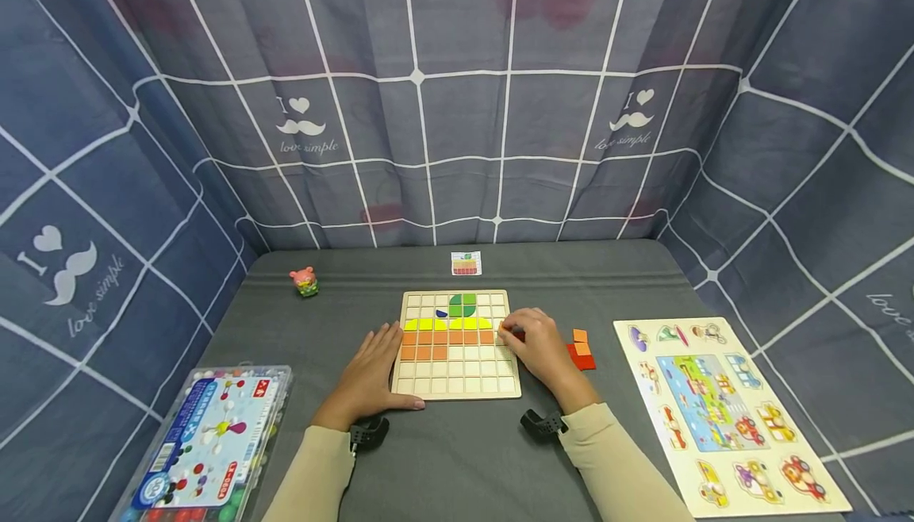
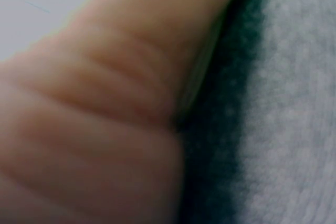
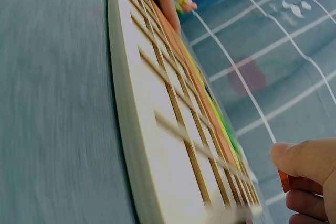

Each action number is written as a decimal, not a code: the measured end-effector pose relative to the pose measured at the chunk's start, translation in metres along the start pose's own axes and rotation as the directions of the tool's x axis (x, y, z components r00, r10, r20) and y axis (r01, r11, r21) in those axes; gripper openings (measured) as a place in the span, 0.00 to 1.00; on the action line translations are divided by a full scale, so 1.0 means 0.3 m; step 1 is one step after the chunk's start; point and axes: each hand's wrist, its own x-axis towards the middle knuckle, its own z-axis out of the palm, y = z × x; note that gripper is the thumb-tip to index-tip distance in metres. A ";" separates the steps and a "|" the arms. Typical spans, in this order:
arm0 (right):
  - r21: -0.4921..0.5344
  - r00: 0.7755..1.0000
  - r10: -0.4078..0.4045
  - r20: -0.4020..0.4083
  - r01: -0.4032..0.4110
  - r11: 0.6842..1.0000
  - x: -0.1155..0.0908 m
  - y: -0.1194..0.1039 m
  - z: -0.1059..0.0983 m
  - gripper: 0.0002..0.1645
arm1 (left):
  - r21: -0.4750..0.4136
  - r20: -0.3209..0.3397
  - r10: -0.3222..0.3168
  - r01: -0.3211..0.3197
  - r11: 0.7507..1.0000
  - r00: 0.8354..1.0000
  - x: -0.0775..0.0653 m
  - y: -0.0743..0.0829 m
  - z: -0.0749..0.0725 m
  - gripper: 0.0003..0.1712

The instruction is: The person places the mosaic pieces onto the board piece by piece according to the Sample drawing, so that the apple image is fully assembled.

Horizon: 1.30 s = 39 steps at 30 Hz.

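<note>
A wooden grid board [image 1: 457,385] lies on the table, with green, blue, yellow and orange tiles [image 1: 432,337] in its upper and middle rows. My left hand [image 1: 371,371] rests along the board's left edge, its fingers extended and the thumb near the lower corner. At the board's right edge, my right hand [image 1: 535,343] pinches a small orange-red tile [image 3: 284,181] between thumb and fingers. Most of that tile is hidden by the fingers. Beside the right hand lie loose orange tiles [image 1: 581,336] and red tiles [image 1: 584,362]. Skin fills much of the blurred left wrist view.
A small picture card [image 1: 466,263] lies beyond the board. At the back left stands a pink-headed figurine [image 1: 305,281]. A clear case with a printed molecule-model sheet [image 1: 207,443] sits front left, and a wooden picture puzzle [image 1: 728,419] front right. Grid-patterned curtains [image 1: 457,117] surround the table.
</note>
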 end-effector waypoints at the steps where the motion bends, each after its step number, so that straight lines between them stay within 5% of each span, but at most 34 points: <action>1: 0.010 1.000 -0.009 0.005 0.009 1.000 0.006 -0.013 0.010 0.06 | -0.001 0.000 -0.001 0.001 1.000 1.000 0.001 0.001 0.000 0.88; 8: 0.055 0.994 -0.098 0.040 0.096 0.994 0.038 -0.087 0.086 0.07 | 0.007 0.004 -0.006 0.006 1.000 1.000 0.002 -0.002 0.001 0.89; 15: 0.064 0.992 -0.095 0.086 0.090 0.994 0.038 -0.145 0.140 0.06 | 0.003 -0.012 0.000 0.000 1.000 1.000 0.003 -0.005 0.005 0.88; 29: 0.026 0.974 -0.206 0.096 0.204 0.979 0.010 -0.168 0.201 0.07 | 0.006 -0.003 0.007 -0.007 1.000 1.000 0.002 -0.005 0.001 0.88; 39: 0.008 0.976 -0.198 0.091 0.199 0.980 0.002 -0.162 0.219 0.05 | 0.001 -0.003 0.012 -0.012 1.000 1.000 0.001 -0.006 0.004 0.88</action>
